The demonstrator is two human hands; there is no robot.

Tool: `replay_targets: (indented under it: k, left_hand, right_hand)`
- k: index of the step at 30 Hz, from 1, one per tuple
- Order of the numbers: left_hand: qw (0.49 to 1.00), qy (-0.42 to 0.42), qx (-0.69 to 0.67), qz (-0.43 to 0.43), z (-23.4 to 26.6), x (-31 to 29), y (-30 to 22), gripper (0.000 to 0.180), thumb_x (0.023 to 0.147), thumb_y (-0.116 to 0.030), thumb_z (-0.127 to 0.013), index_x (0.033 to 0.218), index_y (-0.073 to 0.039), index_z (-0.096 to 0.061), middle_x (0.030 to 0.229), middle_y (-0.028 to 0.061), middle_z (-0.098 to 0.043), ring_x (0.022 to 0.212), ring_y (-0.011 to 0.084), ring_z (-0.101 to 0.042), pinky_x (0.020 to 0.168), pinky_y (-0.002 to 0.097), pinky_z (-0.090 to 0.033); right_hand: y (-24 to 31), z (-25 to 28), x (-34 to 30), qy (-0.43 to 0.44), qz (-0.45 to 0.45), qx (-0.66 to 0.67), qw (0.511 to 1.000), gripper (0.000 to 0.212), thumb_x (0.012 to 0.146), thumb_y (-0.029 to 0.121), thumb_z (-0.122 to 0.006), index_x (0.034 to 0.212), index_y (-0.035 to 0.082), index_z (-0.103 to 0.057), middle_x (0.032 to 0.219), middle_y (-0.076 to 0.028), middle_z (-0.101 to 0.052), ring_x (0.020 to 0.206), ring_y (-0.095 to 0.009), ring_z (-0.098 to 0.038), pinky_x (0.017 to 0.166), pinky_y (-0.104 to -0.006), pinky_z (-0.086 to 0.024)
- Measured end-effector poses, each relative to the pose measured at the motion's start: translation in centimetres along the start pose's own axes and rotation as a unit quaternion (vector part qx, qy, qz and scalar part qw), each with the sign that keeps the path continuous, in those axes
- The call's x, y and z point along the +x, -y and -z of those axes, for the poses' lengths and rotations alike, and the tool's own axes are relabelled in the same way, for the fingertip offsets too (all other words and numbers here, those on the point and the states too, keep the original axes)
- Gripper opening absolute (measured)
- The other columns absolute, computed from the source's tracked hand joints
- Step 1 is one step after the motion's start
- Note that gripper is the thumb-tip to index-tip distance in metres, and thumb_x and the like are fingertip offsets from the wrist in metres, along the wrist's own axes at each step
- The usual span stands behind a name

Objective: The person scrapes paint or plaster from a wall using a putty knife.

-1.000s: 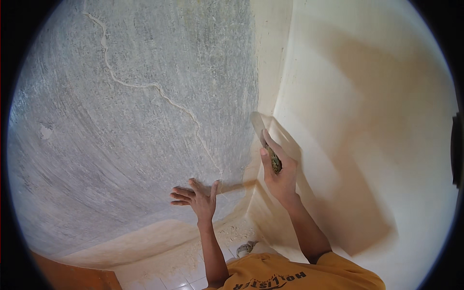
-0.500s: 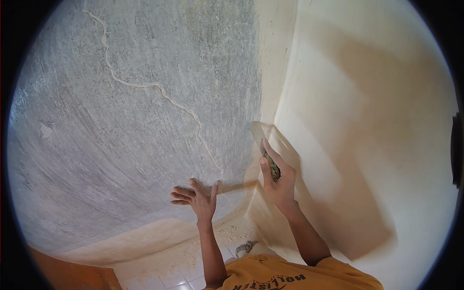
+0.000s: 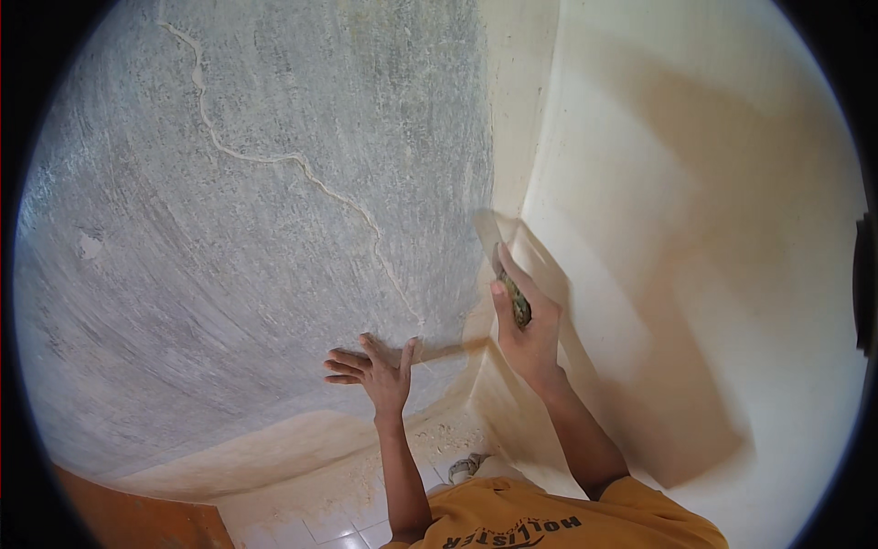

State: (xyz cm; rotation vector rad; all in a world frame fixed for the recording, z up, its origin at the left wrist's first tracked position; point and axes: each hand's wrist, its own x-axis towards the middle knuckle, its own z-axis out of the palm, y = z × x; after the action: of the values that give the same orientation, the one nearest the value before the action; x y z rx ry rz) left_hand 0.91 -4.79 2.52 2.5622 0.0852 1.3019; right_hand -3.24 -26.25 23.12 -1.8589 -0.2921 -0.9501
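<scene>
My right hand (image 3: 530, 325) is closed round the mottled dark handle of a scraper (image 3: 488, 234). Its flat, pale blade lies against the cream strip at the edge of the grey wall (image 3: 302, 238), close to the corner. Fingers spread, my left hand (image 3: 377, 373) rests on the lower part of that grey wall. Just above its thumb ends a long, jagged crack (image 3: 343, 199) with pale filler, running down from the upper left.
On the right stands a smooth cream wall (image 3: 677, 210) carrying my arm's shadow. Crumbs of scraped material lie on the white tiled floor (image 3: 320, 526) below. An orange-brown panel (image 3: 137, 512) is at the lower left. A pale chipped spot (image 3: 90, 245) marks the grey wall.
My right hand and the scraper have shifted slightly up along the cream strip. My left hand stays almost in the same place on the wall.
</scene>
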Motion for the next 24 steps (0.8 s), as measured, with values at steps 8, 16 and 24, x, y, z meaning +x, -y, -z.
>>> replay_targets:
  k: [8, 16, 24]
  left_hand:
    - [1.0, 0.004, -0.001, 0.003, 0.0, -0.2, 0.5, 0.117, 0.085, -0.073, -0.061, 0.161, -0.021, 0.012, 0.153, 0.0328, 0.035, 0.139, 0.0485, 0.041, 0.1, 0.0714, 0.028]
    - [1.0, 0.001, -0.005, 0.004, -0.1, 0.0, 0.3, 0.117, 0.085, -0.073, -0.061, 0.161, -0.021, 0.011, 0.154, 0.0324, 0.035, 0.138, 0.0484, 0.042, 0.1, 0.0718, 0.028]
    - [1.0, 0.007, -0.003, 0.004, -0.2, -0.1, 0.2, 0.118, 0.085, -0.074, -0.06, 0.161, -0.019, 0.011, 0.154, 0.0329, 0.035, 0.138, 0.0483, 0.041, 0.1, 0.0714, 0.028]
  right_hand:
    - [-0.2, -0.2, 0.1, 0.005, -0.017, -0.007, 1.0, 0.042, 0.098, 0.009, -0.062, 0.139, 0.0, -0.057, 0.083, -0.015, -0.069, 0.064, -0.005, -0.045, 0.057, -0.0221, -0.042]
    - [0.2, 0.1, 1.7, -0.008, -0.002, -0.01, 1.0, 0.042, 0.099, 0.012, -0.062, 0.139, 0.001, -0.057, 0.08, -0.014, -0.068, 0.061, -0.005, -0.043, 0.055, -0.024, -0.042]
    - [-0.1, -0.3, 1.3, -0.013, 0.015, 0.002, 1.0, 0.042, 0.099, 0.012, -0.062, 0.139, 0.001, -0.057, 0.1, -0.016, -0.074, 0.07, -0.005, -0.051, 0.063, -0.0228, -0.046]
